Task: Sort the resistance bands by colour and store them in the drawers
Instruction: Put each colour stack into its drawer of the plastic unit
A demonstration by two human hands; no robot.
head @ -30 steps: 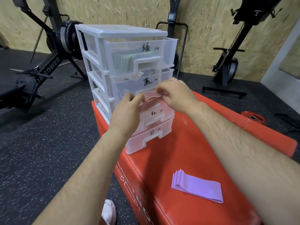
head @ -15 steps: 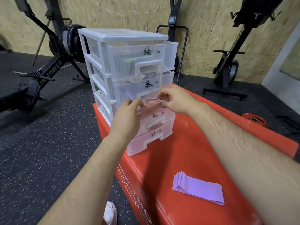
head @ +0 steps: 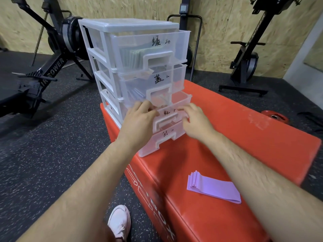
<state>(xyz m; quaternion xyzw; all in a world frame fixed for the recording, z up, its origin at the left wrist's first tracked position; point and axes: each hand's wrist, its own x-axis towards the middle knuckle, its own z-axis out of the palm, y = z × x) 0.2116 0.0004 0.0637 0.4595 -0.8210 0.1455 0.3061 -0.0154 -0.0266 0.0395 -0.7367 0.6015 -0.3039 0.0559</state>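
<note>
Our left hand (head: 138,120) and right hand (head: 196,124) lie on the part-open third drawer (head: 168,112); pressing or gripping, we cannot tell. Next: shut it, then fetch purple bands (head: 214,187) off the desk (head: 227,130).

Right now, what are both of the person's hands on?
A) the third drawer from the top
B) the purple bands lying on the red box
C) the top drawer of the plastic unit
A: the left hand and the right hand both sit at the front of the third drawer, which stands partly pulled out. The purple bands lie apart from both hands on the red box.
</note>
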